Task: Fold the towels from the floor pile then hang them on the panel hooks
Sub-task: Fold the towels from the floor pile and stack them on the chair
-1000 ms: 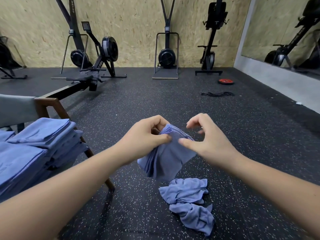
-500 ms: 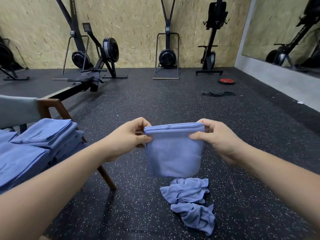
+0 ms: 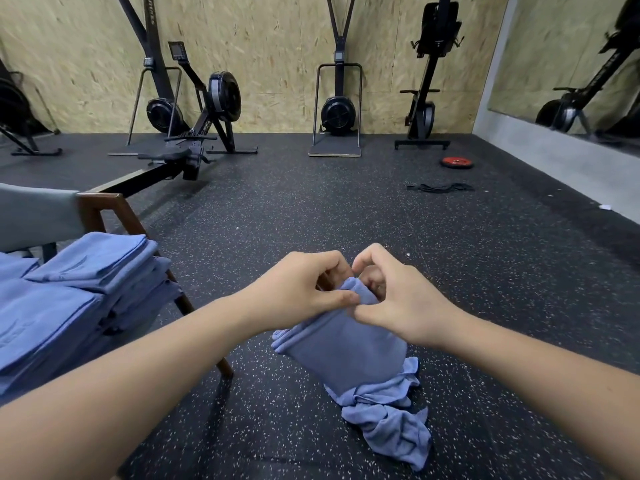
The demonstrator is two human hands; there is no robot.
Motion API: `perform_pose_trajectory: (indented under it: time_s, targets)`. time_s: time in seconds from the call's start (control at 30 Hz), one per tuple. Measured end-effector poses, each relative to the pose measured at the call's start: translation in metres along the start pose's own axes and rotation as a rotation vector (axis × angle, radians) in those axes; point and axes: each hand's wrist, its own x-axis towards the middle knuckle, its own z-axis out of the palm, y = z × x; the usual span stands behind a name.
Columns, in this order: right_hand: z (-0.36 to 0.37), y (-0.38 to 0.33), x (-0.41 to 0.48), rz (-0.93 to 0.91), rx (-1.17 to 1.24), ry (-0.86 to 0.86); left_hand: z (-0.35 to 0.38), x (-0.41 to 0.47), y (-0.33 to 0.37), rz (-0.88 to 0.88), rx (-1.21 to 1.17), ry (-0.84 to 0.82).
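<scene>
Pinches the upper edge of a folded blue towel [image 3: 343,348] at frame centre, both hands close together, nearly touching. On the left hand [image 3: 298,289], fingers [image 3: 332,268] curled over the top fold, thumb pressed against the cloth from the near side. On the right hand [image 3: 401,303], thumb and fingers curled, nipping the same edge just beside the left thumb (how many layers sit in that pinch cannot be told). Hangs slanting toward lower right, stacked fold edges showing at its left side. Hides the upper part of the floor pile [image 3: 388,424] directly below: crumpled blue cloth on the speckled black rubber floor [image 3: 311,220], lower centre-right of frame. Touching the pile or just above it: cannot tell. Across the lower frame, both bare forearms, running in from the bottom corners and covering much of the floor there.

At the left edge, a stack of folded towels [image 3: 79,282] in the same blue, resting on a wooden chair [image 3: 104,213] with a grey back; one chair leg meeting the floor just beside the left forearm. Behind it, upper left, a black rowing machine [image 3: 207,109], rail running down toward the chair. Against the chipboard wall [image 3: 277,36], top centre, an upright pull machine [image 3: 337,114] on a small platform; right of it, another black machine [image 3: 424,112]. Further right on the floor, a red weight plate [image 3: 457,162] and a black band [image 3: 440,187], well apart from the towels. In the upper right corner, a mirror [image 3: 554,46] reflecting more equipment.
</scene>
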Motion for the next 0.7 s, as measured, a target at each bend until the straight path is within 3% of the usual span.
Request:
perform_pose_trajectory:
  time_s: [0.2, 0.37, 0.47, 0.7]
  targets:
    - [0.000, 0.018, 0.005, 0.087, 0.072, -0.171, -0.025, -0.007, -0.022, -0.084, -0.061, 0.079]
    - [-0.017, 0.021, 0.013, 0.130, 0.258, -0.088, -0.065, -0.029, -0.042, -0.220, -0.213, 0.153]
    - [-0.016, 0.005, 0.023, 0.072, 0.324, -0.035, -0.078, -0.043, -0.044, -0.252, -0.191, 0.113]
    - [0.006, -0.048, 0.052, -0.089, 0.326, -0.136, -0.103, -0.066, -0.032, -0.285, 0.014, 0.044]
